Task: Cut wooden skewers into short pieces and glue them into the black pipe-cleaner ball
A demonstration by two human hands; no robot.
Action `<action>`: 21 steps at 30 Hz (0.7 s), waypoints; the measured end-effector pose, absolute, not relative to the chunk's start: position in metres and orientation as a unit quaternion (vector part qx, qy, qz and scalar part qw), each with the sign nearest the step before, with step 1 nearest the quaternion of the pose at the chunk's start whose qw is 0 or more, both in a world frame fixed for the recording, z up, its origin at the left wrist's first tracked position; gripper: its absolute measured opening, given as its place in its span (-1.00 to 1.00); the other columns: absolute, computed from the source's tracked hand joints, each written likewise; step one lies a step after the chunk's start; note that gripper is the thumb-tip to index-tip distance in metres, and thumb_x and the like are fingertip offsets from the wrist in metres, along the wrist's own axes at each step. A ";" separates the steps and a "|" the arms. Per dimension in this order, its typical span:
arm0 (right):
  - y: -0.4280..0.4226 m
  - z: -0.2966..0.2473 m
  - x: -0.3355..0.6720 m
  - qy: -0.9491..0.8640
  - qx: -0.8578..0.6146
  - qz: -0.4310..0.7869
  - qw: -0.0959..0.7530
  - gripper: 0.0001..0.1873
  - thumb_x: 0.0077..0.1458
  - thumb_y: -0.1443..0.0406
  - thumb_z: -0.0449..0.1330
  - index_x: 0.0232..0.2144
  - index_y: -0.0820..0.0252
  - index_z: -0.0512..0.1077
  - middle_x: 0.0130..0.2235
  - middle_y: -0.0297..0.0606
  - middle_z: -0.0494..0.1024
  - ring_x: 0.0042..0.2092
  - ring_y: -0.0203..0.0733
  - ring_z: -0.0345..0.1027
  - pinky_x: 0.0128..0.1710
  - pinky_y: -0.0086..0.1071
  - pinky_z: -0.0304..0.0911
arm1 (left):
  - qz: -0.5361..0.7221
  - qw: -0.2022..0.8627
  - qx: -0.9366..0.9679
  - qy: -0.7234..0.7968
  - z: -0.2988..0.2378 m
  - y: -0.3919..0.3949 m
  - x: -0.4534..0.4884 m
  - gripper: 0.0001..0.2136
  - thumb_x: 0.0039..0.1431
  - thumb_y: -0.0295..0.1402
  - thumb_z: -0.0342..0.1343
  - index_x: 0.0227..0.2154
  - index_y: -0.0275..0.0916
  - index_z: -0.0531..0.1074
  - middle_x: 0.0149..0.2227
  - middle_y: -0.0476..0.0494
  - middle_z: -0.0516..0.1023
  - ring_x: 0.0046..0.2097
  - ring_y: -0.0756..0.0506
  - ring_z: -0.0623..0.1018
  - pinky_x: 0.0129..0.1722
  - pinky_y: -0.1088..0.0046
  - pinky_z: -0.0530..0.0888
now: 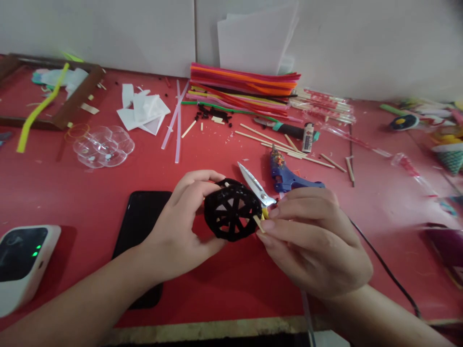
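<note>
My left hand (193, 217) is closed around the rim of a black spoked wheel (234, 212), held up over the table with its spokes facing me. A short pale wooden stick (259, 223) is pinched between the thumb and fingers of my right hand (311, 236). The stick's upper end meets the wheel's right edge; whether it is fixed there I cannot tell. Just behind the wheel lie scissors (255, 183) with spread-looking silver blades and a yellow handle, partly hidden by my right fingers. A blue glue gun (289, 176) rests behind my right hand.
A black phone (141, 231) lies under my left wrist, with a white device (27, 265) further left. Coloured pipe cleaners (246, 84), thin wooden sticks (289, 147), a lighter (307, 137) and white paper pieces (144, 111) lie at the back. A cable (387, 270) runs on the right.
</note>
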State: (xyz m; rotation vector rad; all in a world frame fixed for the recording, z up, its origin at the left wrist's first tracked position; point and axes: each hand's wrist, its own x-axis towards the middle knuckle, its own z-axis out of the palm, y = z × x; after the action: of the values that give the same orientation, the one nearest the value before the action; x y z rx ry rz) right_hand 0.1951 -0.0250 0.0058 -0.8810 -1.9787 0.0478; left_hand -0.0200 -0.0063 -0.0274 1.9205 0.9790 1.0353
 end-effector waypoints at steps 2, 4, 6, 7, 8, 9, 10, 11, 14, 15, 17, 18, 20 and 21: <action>-0.025 0.007 0.195 -0.811 -0.358 0.022 0.463 -0.75 0.01 0.50 0.32 -0.27 0.09 0.50 -0.35 -0.34 0.54 -0.30 -0.20 0.43 -0.29 -0.17 0.41 | 0.406 0.369 0.749 0.372 -0.027 -0.006 -0.020 -0.48 -0.02 -0.43 0.34 0.00 -0.09 0.28 0.16 -0.27 0.31 0.16 -0.29 0.43 0.01 0.14 0.55; -0.025 0.008 0.194 -0.815 -0.354 0.025 0.458 -0.75 0.01 0.50 0.32 -0.27 0.12 0.50 -0.35 -0.32 0.53 -0.30 -0.21 0.42 -0.28 -0.18 0.40 | 0.408 0.375 0.749 0.362 -0.028 -0.007 -0.019 -0.47 0.00 -0.45 0.32 0.02 -0.09 0.26 0.18 -0.27 0.32 0.18 -0.28 0.42 0.04 0.14 0.53; -0.025 0.010 0.194 -0.814 -0.356 0.027 0.458 -0.76 0.02 0.51 0.31 -0.28 0.13 0.50 -0.36 -0.32 0.51 -0.30 -0.21 0.41 -0.28 -0.19 0.38 | 0.410 0.383 0.748 0.355 -0.028 -0.007 -0.019 -0.46 0.01 -0.45 0.32 0.02 -0.08 0.24 0.19 -0.26 0.32 0.19 -0.27 0.43 0.06 0.15 0.52; -0.025 0.011 0.194 -0.812 -0.360 0.028 0.458 -0.77 0.02 0.50 0.30 -0.28 0.12 0.51 -0.36 -0.33 0.51 -0.31 -0.22 0.41 -0.28 -0.19 0.37 | 0.410 0.387 0.746 0.353 -0.028 -0.007 -0.019 -0.46 0.01 -0.46 0.32 0.03 -0.08 0.24 0.20 -0.26 0.32 0.19 -0.27 0.43 0.05 0.16 0.52; -0.025 0.011 0.194 -0.810 -0.365 0.031 0.458 -0.78 0.03 0.49 0.29 -0.28 0.10 0.51 -0.36 -0.33 0.50 -0.31 -0.21 0.40 -0.28 -0.19 0.37 | 0.410 0.390 0.745 0.352 -0.028 -0.007 -0.019 -0.46 0.00 -0.46 0.32 0.02 -0.08 0.24 0.20 -0.26 0.32 0.19 -0.27 0.43 0.05 0.16 0.52; -0.024 0.011 0.194 -0.808 -0.371 0.036 0.457 -0.77 0.04 0.49 0.28 -0.28 0.08 0.50 -0.36 -0.33 0.50 -0.32 -0.21 0.40 -0.29 -0.18 0.36 | 0.412 0.391 0.744 0.351 -0.028 -0.008 -0.019 -0.46 0.00 -0.45 0.32 0.02 -0.08 0.24 0.20 -0.26 0.32 0.19 -0.27 0.43 0.04 0.16 0.52; -0.024 0.011 0.194 -0.806 -0.373 0.042 0.457 -0.76 0.04 0.49 0.28 -0.28 0.07 0.50 -0.34 -0.33 0.50 -0.32 -0.21 0.40 -0.28 -0.18 0.36 | 0.413 0.392 0.743 0.351 -0.028 -0.008 -0.019 -0.46 -0.01 -0.45 0.32 0.02 -0.08 0.24 0.20 -0.26 0.32 0.19 -0.28 0.43 0.04 0.16 0.52; -0.024 0.009 0.195 -0.806 -0.368 0.052 0.459 -0.75 0.02 0.48 0.28 -0.25 0.07 0.50 -0.32 -0.31 0.51 -0.31 -0.19 0.40 -0.28 -0.17 0.36 | 0.414 0.390 0.743 0.351 -0.028 -0.008 -0.019 -0.45 -0.01 -0.45 0.33 0.03 -0.07 0.25 0.19 -0.26 0.33 0.20 -0.28 0.42 0.04 0.16 0.52; -0.023 0.002 0.196 -0.799 -0.342 0.105 0.483 -0.59 -0.01 0.40 0.33 -0.06 0.12 0.45 -0.22 -0.20 0.53 -0.22 -0.08 0.41 -0.24 -0.11 0.36 | 0.421 0.378 0.745 0.354 -0.027 -0.007 -0.019 -0.44 -0.03 -0.45 0.34 0.02 -0.07 0.26 0.19 -0.24 0.34 0.20 -0.27 0.41 0.04 0.17 0.51; -0.024 -0.001 0.197 -0.793 -0.336 0.128 0.493 -0.52 -0.02 0.34 0.35 0.00 0.15 0.42 -0.19 -0.15 0.53 -0.19 -0.04 0.41 -0.23 -0.09 0.37 | 0.423 0.370 0.746 0.357 -0.027 -0.006 -0.019 -0.45 -0.03 -0.44 0.34 0.01 -0.07 0.26 0.19 -0.24 0.33 0.20 -0.28 0.41 0.04 0.16 0.51; -0.025 -0.006 0.198 -0.774 -0.343 0.173 0.503 -0.46 0.00 0.27 0.35 0.05 0.16 0.38 -0.14 -0.11 0.52 -0.13 0.01 0.39 -0.19 -0.06 0.38 | 0.428 0.347 0.750 0.366 -0.026 -0.005 -0.020 -0.46 -0.03 -0.43 0.35 0.00 -0.07 0.27 0.19 -0.25 0.34 0.19 -0.29 0.41 0.05 0.12 0.50; -0.025 -0.008 0.198 -0.764 -0.352 0.194 0.504 -0.48 0.01 0.27 0.34 0.05 0.14 0.38 -0.13 -0.11 0.50 -0.11 0.01 0.39 -0.18 -0.06 0.39 | 0.429 0.333 0.753 0.371 -0.025 -0.005 -0.020 -0.46 -0.03 -0.41 0.36 -0.01 -0.08 0.27 0.18 -0.25 0.34 0.19 -0.30 0.42 0.08 0.08 0.48; -0.026 -0.010 0.198 -0.750 -0.371 0.232 0.496 -0.53 0.03 0.29 0.32 0.02 0.11 0.38 -0.12 -0.12 0.48 -0.08 0.00 0.38 -0.13 -0.07 0.40 | 0.434 0.303 0.761 0.375 -0.025 -0.004 -0.021 -0.46 -0.04 -0.39 0.38 -0.01 -0.08 0.26 0.17 -0.25 0.35 0.18 -0.31 0.42 0.13 0.01 0.44; -0.027 -0.010 0.198 -0.744 -0.377 0.249 0.492 -0.55 0.04 0.30 0.31 0.01 0.10 0.38 -0.11 -0.12 0.46 -0.07 -0.01 0.38 -0.11 -0.08 0.40 | 0.435 0.291 0.765 0.375 -0.024 -0.004 -0.021 -0.46 -0.04 -0.38 0.38 -0.02 -0.08 0.27 0.17 -0.24 0.36 0.19 -0.31 0.42 0.15 -0.01 0.42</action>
State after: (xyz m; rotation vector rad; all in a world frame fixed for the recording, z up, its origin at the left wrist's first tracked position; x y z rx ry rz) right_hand 0.1982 -0.0269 -0.0103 -0.9153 -1.8058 0.6052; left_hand -0.0207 -0.0040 -0.0241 2.0393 1.0008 1.1594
